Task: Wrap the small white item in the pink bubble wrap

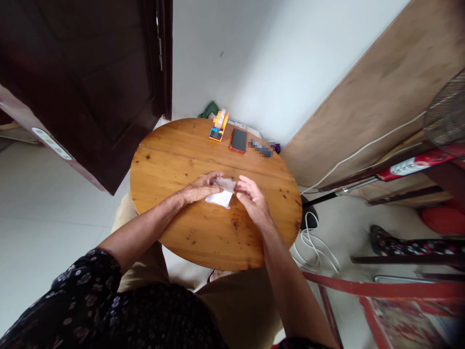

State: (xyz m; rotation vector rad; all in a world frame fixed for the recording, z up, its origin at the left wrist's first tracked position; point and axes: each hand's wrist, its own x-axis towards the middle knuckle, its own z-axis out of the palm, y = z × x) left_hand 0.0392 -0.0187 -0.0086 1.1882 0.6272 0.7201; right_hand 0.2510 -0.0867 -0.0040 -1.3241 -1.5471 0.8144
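Observation:
A small white packet (220,198) with fine print on it is just above the round wooden table (203,232) or resting on it; I cannot tell which. My left hand (203,188) grips its left side, thumb on top and fingers behind. A pale, thin flap (228,183) stands up along the packet's far edge. Close to the right end of that flap is my right hand (253,198), fingers curved and thumb apart from them. Whether its fingertips touch the flap is unclear.
Toward the table's far edge are an orange-yellow tape dispenser (218,125), a dark flat box with red edges (238,140) and a blurred dark object (260,147). A wall stands behind. White cable (308,245) coils on the floor at right, near a red frame (385,287).

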